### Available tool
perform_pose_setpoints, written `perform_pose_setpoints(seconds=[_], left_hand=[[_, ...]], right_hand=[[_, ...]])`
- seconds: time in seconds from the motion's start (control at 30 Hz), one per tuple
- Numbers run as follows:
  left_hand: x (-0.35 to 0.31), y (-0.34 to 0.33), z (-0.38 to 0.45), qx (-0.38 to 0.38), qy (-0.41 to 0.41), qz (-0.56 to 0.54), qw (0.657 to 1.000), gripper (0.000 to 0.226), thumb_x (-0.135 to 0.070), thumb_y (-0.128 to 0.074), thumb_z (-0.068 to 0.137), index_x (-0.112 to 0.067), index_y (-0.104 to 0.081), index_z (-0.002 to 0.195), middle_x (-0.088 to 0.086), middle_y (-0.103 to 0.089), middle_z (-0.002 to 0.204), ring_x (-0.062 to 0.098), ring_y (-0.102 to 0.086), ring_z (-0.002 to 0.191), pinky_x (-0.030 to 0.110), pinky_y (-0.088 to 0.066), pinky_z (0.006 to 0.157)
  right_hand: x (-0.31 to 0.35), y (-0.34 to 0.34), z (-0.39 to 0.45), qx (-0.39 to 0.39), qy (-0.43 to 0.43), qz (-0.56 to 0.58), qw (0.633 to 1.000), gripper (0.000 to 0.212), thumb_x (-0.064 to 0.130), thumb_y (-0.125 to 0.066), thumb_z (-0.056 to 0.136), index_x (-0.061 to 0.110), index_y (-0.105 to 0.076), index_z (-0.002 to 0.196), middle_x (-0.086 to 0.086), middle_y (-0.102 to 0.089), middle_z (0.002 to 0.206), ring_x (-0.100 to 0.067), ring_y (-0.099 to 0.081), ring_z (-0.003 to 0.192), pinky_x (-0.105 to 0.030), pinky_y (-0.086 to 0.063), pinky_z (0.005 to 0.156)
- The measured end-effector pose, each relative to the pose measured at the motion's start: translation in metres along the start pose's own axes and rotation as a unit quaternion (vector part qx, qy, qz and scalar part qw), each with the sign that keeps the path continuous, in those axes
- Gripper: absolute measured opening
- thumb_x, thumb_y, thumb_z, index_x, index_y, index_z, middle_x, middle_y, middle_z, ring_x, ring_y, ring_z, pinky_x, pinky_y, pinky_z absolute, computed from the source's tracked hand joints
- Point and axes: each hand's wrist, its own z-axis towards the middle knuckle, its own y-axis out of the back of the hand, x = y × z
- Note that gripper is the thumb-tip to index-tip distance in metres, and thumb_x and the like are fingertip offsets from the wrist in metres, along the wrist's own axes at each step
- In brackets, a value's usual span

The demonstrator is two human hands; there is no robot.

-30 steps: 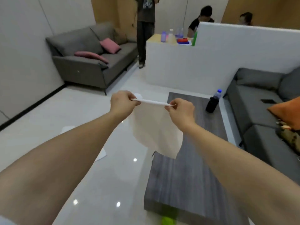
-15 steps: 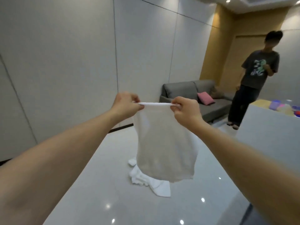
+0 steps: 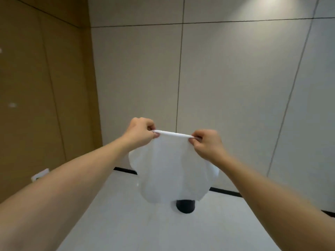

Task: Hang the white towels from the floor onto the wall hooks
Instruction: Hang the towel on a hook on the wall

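— One towel (image 3: 174, 169) is off the floor and in the air; that much of the job looks done. No hook shows anywhere in this view, so by my reading the hanging itself is all still to do.

— Who has hold of it?

— Both hands. The left hand (image 3: 140, 133) pinches one end of the rolled top edge, the right hand (image 3: 205, 144) pinches the other, fingers curled tight on the cloth. The edge is stretched nearly level between them and the rest hangs loose below, out in front of the pale panelled wall (image 3: 226, 78).

— Any towels left on the floor?

— None that I can see here. The floor (image 3: 163, 229) shows only a dark round object (image 3: 185, 206) just under the towel's lower hem; what it is I cannot tell.

— So how far along?

— Early to middle, I would judge: towel lifted and spread ready, hook not yet found in view, nothing hung that these walls show. How many towels remain cannot be told.
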Motion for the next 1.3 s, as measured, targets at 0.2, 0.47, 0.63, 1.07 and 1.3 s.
perform_pose_setpoints(seconds=[0.2,0.47,0.63,1.07,1.3], left_hand=[[0.104,0.096,0.015,-0.096,0.113,0.076,0.986,0.016,-0.035,-0.076,0.080,-0.020,-0.070,0.079,-0.003,-0.063,0.077,0.013,-0.056,0.076,0.024,-0.044,0.062],[0.247,0.218,-0.006,-0.190,0.219,0.155,0.944,0.013,-0.036,-0.076,0.079,-0.025,-0.069,0.077,-0.004,-0.064,0.077,0.013,-0.059,0.076,0.026,-0.043,0.060],[0.345,0.298,-0.001,-0.241,0.235,0.170,0.926,0.012,-0.035,-0.075,0.079,-0.025,-0.070,0.076,-0.005,-0.064,0.077,0.011,-0.058,0.075,0.025,-0.041,0.060],[0.547,0.429,0.102,-0.256,0.238,0.191,0.917,0.009,-0.030,-0.071,0.086,-0.026,-0.067,0.079,-0.005,-0.062,0.077,0.009,-0.055,0.073,0.020,-0.034,0.057],[0.651,0.437,0.211,-0.277,0.205,0.213,0.914,0.009,-0.030,-0.065,0.090,-0.022,-0.067,0.089,-0.003,-0.065,0.088,0.013,-0.059,0.085,0.027,-0.047,0.070]], right_hand=[[0.094,-0.118,0.110,0.052,0.121,0.106,0.986,0.012,0.023,-0.070,0.082,0.013,-0.073,0.077,0.004,-0.059,0.064,-0.021,-0.060,0.071,-0.025,-0.034,0.061],[0.262,-0.261,0.174,0.119,0.213,0.238,0.940,0.010,0.024,-0.068,0.088,0.018,-0.076,0.086,0.007,-0.066,0.076,-0.012,-0.059,0.073,-0.018,-0.036,0.061],[0.373,-0.341,0.216,0.126,0.239,0.289,0.918,0.008,0.022,-0.067,0.090,0.017,-0.074,0.089,0.007,-0.065,0.078,-0.007,-0.058,0.074,-0.013,-0.035,0.056],[0.548,-0.530,0.372,0.146,0.229,0.354,0.895,0.011,0.031,-0.066,0.088,0.025,-0.073,0.083,0.013,-0.064,0.078,-0.011,-0.062,0.076,-0.026,-0.056,0.064],[0.568,-0.632,0.494,0.101,0.263,0.361,0.889,0.015,0.030,-0.065,0.088,0.021,-0.077,0.093,0.010,-0.068,0.085,-0.011,-0.061,0.084,-0.031,-0.052,0.076]])
